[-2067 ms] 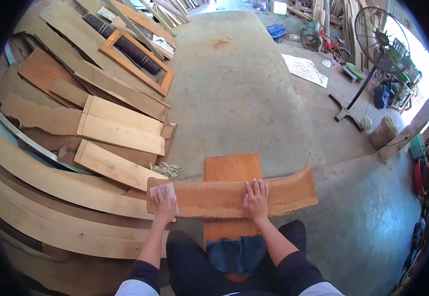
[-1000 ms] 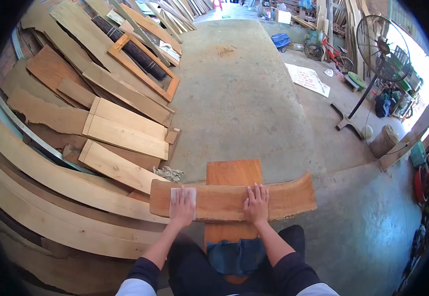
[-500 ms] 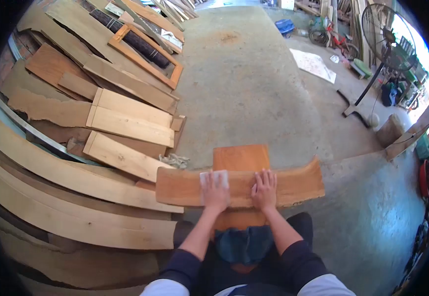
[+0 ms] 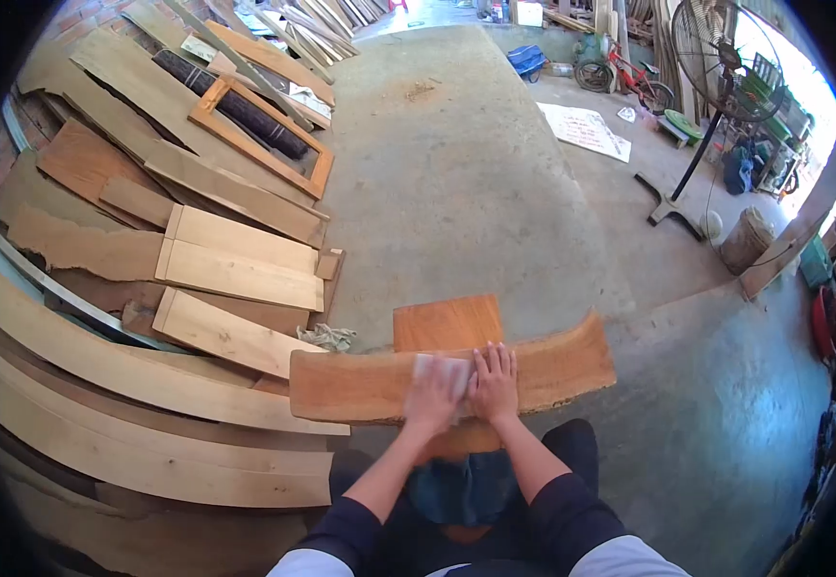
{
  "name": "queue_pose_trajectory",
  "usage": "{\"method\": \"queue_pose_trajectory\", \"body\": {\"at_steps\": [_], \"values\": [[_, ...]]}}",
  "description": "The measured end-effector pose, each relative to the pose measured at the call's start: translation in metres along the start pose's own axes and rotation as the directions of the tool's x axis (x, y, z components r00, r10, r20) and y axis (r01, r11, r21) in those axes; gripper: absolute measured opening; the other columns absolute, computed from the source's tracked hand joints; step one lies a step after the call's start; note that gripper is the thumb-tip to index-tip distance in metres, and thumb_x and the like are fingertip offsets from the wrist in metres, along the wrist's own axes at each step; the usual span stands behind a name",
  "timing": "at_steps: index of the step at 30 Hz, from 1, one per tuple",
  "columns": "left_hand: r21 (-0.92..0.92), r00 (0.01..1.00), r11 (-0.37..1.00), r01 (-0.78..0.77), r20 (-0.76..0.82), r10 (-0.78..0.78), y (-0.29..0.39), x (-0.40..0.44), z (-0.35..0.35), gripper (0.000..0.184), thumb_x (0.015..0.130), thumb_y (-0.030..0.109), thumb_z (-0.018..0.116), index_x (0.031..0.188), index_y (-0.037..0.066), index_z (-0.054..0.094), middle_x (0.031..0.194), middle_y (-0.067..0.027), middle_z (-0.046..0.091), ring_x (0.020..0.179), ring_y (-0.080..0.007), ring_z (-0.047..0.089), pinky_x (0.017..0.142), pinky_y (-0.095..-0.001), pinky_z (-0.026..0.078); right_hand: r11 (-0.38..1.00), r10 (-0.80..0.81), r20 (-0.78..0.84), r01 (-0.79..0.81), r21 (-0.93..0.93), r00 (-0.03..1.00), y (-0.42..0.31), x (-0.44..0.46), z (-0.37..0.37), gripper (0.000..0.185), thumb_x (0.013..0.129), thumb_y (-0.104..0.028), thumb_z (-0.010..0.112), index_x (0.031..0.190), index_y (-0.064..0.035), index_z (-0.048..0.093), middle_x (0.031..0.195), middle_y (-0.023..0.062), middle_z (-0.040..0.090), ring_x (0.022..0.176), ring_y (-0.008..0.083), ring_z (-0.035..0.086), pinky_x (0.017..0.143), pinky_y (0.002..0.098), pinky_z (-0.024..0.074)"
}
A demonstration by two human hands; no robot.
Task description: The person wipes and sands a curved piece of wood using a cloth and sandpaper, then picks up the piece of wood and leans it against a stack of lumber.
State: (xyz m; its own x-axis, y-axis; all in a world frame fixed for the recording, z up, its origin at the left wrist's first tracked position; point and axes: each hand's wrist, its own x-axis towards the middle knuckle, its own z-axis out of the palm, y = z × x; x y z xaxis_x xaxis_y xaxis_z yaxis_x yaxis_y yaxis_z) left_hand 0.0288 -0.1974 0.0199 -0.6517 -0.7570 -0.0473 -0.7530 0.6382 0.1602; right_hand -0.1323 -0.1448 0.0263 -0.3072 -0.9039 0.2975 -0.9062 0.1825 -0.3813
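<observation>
A slightly curved wooden board (image 4: pixel 562 373) with a rough natural edge lies crosswise in front of me. Beneath it, an orange-brown wooden bench or plank (image 4: pixel 447 323) shows at the far side. My left hand (image 4: pixel 427 402), a little blurred, presses a whitish sheet of sandpaper (image 4: pixel 456 369) flat against the board near its middle. Just to the right, my right hand (image 4: pixel 493 387) lies on the board with its fingers stretched out, close to the sheet. Dark blue cloth (image 4: pixel 463 489) sits on the near end of the bench, between my legs.
Many planks (image 4: pixel 235 271) lie along the left, with a wooden frame (image 4: pixel 318 173) farther back. A crumpled rag (image 4: pixel 326 337) is near the board's left end. To the right stand a pedestal fan (image 4: pixel 692 163) and a log stump (image 4: pixel 748 240). A red bicycle (image 4: pixel 629 77) is farther off.
My left hand has slid right along the board with the sandpaper, up beside my right hand. The right hand stays on the board. The view has shifted slightly.
</observation>
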Motion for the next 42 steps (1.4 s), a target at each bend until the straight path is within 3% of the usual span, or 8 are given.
{"method": "queue_pose_trajectory", "body": {"at_steps": [3, 11, 20, 23, 24, 29, 33, 42], "values": [[-0.107, 0.962, 0.957, 0.27, -0.017, -0.273, -0.035, 0.002, -0.025, 0.063, 0.105, 0.044, 0.036, 0.158, 0.01, 0.031, 0.165, -0.0234, 0.02, 0.153, -0.0401, 0.017, 0.124, -0.0533, 0.01, 1.0, 0.007, -0.011, -0.007, 0.003, 1.0, 0.002, -0.003, 0.004, 0.052, 0.089, -0.023, 0.055, 0.139, -0.0072, 0.058, 0.151, 0.0214, 0.044, 0.145, 0.0399, 0.032, 0.123, 0.0555, 0.019], [0.062, 0.997, 0.996, -0.061, -0.051, 0.064, -0.027, -0.024, -0.002, 0.065, 0.103, 0.045, 0.04, 0.158, 0.012, 0.032, 0.165, -0.0227, 0.019, 0.152, -0.041, 0.018, 0.123, -0.0559, 0.012, 1.0, -0.02, -0.044, 0.02, -0.007, 0.999, 0.002, -0.002, 0.006, 0.051, 0.089, -0.023, 0.055, 0.137, -0.007, 0.059, 0.149, 0.0216, 0.046, 0.144, 0.0406, 0.034, 0.122, 0.0559, 0.0199], [-0.117, 0.997, 0.993, 0.017, -0.067, -0.025, 0.007, -0.079, -0.009, 0.065, 0.101, 0.043, 0.046, 0.158, 0.014, 0.032, 0.166, -0.0233, 0.016, 0.152, -0.042, 0.018, 0.122, -0.0579, 0.014, 0.987, -0.154, -0.119, 0.159, 0.035, 0.981, 0.002, -0.011, -0.001, 0.048, 0.087, -0.022, 0.059, 0.131, -0.0028, 0.061, 0.145, 0.0224, 0.049, 0.139, 0.041, 0.039, 0.117, 0.0566, 0.0275], [-0.125, 0.995, 0.992, 0.028, -0.091, -0.04, -0.006, -0.106, 0.004, 0.067, 0.1, 0.042, 0.048, 0.158, 0.014, 0.031, 0.166, -0.0232, 0.014, 0.152, -0.0423, 0.017, 0.122, -0.0584, 0.013, 0.916, -0.197, 0.386, 0.31, -0.254, 0.901, -0.016, -0.074, -0.017, 0.049, 0.08, -0.021, 0.07, 0.124, -0.0006, 0.061, 0.13, 0.0226, 0.055, 0.118, 0.042, 0.053, 0.096, 0.0549, 0.0442], [-0.124, 0.992, 0.991, 0.05, -0.108, -0.063, -0.01, -0.105, 0.003, 0.067, 0.099, 0.042, 0.048, 0.158, 0.014, 0.032, 0.166, -0.0233, 0.014, 0.152, -0.0422, 0.017, 0.122, -0.0586, 0.014, 0.908, -0.385, 0.27, 0.31, 0.281, 0.882, -0.011, -0.099, -0.034, 0.03, 0.084, -0.021, 0.064, 0.109, -0.003, 0.064, 0.106, 0.0226, 0.062, 0.102, 0.0377, 0.059, 0.085, 0.053, 0.0471], [-0.186, 0.984, 0.972, 0.145, -0.076, -0.162, 0.004, -0.13, -0.01, 0.068, 0.099, 0.043, 0.049, 0.158, 0.014, 0.033, 0.166, -0.0236, 0.013, 0.153, -0.042, 0.017, 0.121, -0.0592, 0.015, 0.881, -0.471, 0.307, 0.456, 0.125, 0.827, -0.041, -0.141, -0.071, 0.046, 0.084, -0.039, 0.073, 0.116, -0.008, 0.06, 0.095, 0.0191, 0.067, 0.095, 0.0383, 0.065, 0.094, 0.0496, 0.0466], [-0.201, 0.983, 0.973, 0.111, -0.122, -0.137, -0.004, -0.129, 0.0, 0.067, 0.099, 0.044, 0.05, 0.157, 0.013, 0.034, 0.165, -0.0247, 0.016, 0.152, -0.0438, 0.018, 0.121, -0.0601, 0.016, 0.937, -0.332, 0.746, 0.29, 0.193, 0.577, -0.029, -0.119, -0.048, 0.05, 0.088, -0.037, 0.068, 0.127, -0.007, 0.059, 0.103, 0.0256, 0.068, 0.102, 0.0424, 0.065, 0.089, 0.0514, 0.0503], [-0.275, 0.981, 0.951, 0.14, -0.092, -0.171, 0.009, -0.138, 0.002, 0.067, 0.103, 0.049, 0.041, 0.157, 0.011, 0.033, 0.165, -0.027, 0.013, 0.151, -0.0466, 0.016, 0.12, -0.0605, 0.016, 0.636, -0.136, 0.41, -0.238, 0.734, 0.902, 0.015, -0.05, -0.191, 0.03, 0.08, -0.011, 0.069, 0.107, 0.0017, 0.07, 0.081, 0.0041, 0.068, 0.075, 0.0146, 0.063, 0.069, 0.0335, 0.0518]]}}
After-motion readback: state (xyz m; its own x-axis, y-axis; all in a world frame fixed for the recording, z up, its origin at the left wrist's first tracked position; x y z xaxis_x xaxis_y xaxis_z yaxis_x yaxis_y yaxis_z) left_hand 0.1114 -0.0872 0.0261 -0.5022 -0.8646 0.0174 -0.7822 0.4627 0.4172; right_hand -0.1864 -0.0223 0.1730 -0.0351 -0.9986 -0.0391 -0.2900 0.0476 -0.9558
